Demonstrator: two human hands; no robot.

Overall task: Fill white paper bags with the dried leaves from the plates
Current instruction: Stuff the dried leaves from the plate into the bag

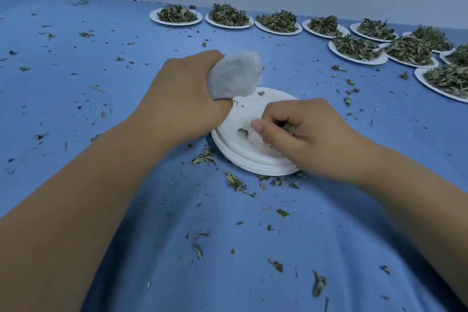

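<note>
While the left hand (182, 101) has its fingers wrapped tight round the neck of the white paper bag (236, 75), the bag bulges out beyond the knuckles, plump and apparently well filled, its mouth hidden inside the fist. Just below and to the thumb side of that grip, the right hand (311, 134) is curled, thumb against fingertips, on a small tuft of dried leaves (288, 128). It rests on the top plate (240, 114) of a stack of plates (253, 168), which is nearly bare: one leaf fragment and some dust lie just ahead of the pinching thumb. The step in hand looks like gathering the last scraps from this plate for the bag. Next, I judge, the pinch must rise to the bag, which sits close above, and the left fist must loosen enough to open the mouth without letting the contents slump out; whether there is room inside cannot be told. Well beyond both grips, the heaped plates (354, 61) wait in rows. Loose crumbs (206, 157) litter the blue cloth (152, 210) under the wrists, so a gentle, closed pinch will matter on the way up.
</note>
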